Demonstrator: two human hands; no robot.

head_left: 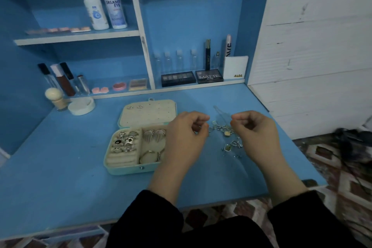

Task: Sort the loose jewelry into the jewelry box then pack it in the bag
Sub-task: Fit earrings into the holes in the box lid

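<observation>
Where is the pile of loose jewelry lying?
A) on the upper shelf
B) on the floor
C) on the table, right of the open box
C: the loose jewelry lies on the blue table, just right of the open jewelry box.

My left hand [185, 137] and right hand [255, 135] hover with fingers curled over the tangled heap of silver and gold loose jewelry [227, 134] on the blue desk [60, 167] (whether they pinch anything is unclear), just beside the open mint-green jewelry box [128, 170].
</observation>
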